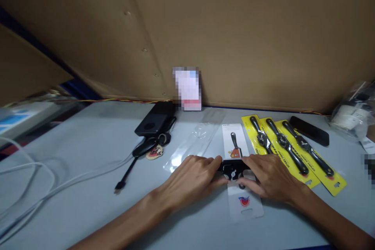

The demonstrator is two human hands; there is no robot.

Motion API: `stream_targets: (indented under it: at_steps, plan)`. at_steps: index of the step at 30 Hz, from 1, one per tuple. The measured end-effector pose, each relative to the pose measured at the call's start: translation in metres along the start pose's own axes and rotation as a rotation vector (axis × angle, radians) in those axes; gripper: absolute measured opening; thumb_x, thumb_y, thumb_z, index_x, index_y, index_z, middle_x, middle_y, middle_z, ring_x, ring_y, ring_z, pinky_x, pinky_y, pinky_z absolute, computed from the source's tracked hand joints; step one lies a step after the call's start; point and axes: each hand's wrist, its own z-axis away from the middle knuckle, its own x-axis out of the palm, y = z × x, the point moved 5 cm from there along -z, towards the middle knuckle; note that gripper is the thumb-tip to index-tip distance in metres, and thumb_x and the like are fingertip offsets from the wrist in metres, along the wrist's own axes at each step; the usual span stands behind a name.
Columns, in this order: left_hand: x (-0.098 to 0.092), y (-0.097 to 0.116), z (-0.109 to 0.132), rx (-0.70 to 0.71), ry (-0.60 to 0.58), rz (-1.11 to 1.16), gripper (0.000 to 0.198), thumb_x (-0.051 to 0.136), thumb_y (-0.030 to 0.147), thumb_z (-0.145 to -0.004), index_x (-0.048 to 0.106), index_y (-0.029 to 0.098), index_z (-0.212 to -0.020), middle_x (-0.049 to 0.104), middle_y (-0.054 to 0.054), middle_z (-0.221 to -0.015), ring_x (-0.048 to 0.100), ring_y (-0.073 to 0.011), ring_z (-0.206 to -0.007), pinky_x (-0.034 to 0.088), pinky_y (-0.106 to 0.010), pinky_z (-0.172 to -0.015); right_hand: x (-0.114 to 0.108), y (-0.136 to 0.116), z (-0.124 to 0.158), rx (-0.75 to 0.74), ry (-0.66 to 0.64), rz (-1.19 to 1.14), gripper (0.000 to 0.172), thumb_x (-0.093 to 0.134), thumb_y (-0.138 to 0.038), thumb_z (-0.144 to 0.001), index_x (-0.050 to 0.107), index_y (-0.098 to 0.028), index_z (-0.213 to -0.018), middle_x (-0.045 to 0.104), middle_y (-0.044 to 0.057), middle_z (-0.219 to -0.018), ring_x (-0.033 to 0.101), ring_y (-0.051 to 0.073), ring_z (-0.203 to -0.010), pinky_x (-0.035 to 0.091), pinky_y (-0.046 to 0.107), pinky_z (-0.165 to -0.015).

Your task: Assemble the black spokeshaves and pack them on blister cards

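A black spokeshave (pixel 233 172) lies crosswise between my hands, above a white printed backing card (pixel 236 140). My left hand (pixel 202 172) is closed round its left end, thumb below and fingers on top. On the right end my right hand (pixel 265 174) grips the same way. Most of both handles is hidden under the fingers. Below the tool, the lower part of the card shows a red and blue logo and a hanging slot. A clear plastic blister shell (pixel 195 136) lies left of the card, apart from both hands.
Three yellow-carded spokeshave packs (pixel 288 146) overlap at right, beside a dark phone (pixel 309 130). Another phone (pixel 190 90) leans against the cardboard wall (pixel 234 39). A black power bank (pixel 155 119), keys with a fob (pixel 146 146) and white cables (pixel 73 181) lie left. A plastic bag (pixel 351 117) sits far right.
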Motion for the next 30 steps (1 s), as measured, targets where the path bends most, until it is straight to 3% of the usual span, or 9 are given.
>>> stream_targets:
  at_steps: [5, 11, 22, 30]
  plan:
    - [0.0026, -0.0015, 0.0006, 0.033, 0.014, 0.043, 0.039, 0.033, 0.045, -0.104, 0.054, 0.02, -0.082, 0.064, -0.003, -0.062, 0.056, -0.0168, -0.05, 0.021, -0.033, -0.049, 0.0014, 0.0015, 0.0016, -0.024, 0.0, -0.04, 0.035, 0.044, -0.038, -0.101, 0.061, -0.011, -0.117, 0.07, 0.008, -0.08, 0.062, 0.02, -0.066, 0.043, 0.032, -0.057]
    - [0.0052, -0.0026, 0.0019, 0.037, 0.027, 0.056, 0.046, 0.038, 0.06, -0.1, 0.055, 0.02, -0.083, 0.065, -0.004, -0.061, 0.056, -0.0175, -0.05, 0.021, -0.034, -0.049, 0.0045, 0.0045, 0.002, 0.0, -0.039, -0.08, 0.043, 0.045, -0.042, -0.102, 0.056, -0.01, -0.129, 0.071, 0.007, -0.084, 0.063, 0.02, -0.069, 0.045, 0.033, -0.06]
    - [0.0014, -0.0031, 0.0016, 0.07, 0.009, 0.047, 0.047, 0.03, 0.054, -0.104, 0.055, 0.019, -0.084, 0.061, -0.002, -0.061, 0.054, -0.0157, -0.05, 0.023, -0.034, -0.049, 0.0039, 0.0052, 0.0006, -0.027, -0.036, -0.05, 0.043, 0.044, -0.044, -0.103, 0.056, -0.01, -0.129, 0.071, 0.008, -0.081, 0.063, 0.02, -0.066, 0.045, 0.032, -0.058]
    - [-0.0017, -0.0047, 0.0009, 0.1, -0.096, 0.088, 0.038, 0.033, 0.044, -0.106, 0.056, 0.019, -0.089, 0.065, -0.005, -0.064, 0.054, -0.0181, -0.049, 0.026, -0.035, -0.05, 0.0036, 0.0072, -0.0007, 0.004, -0.056, -0.121, 0.038, 0.037, -0.04, -0.106, 0.062, -0.013, -0.115, 0.071, 0.006, -0.081, 0.063, 0.018, -0.067, 0.044, 0.031, -0.06]
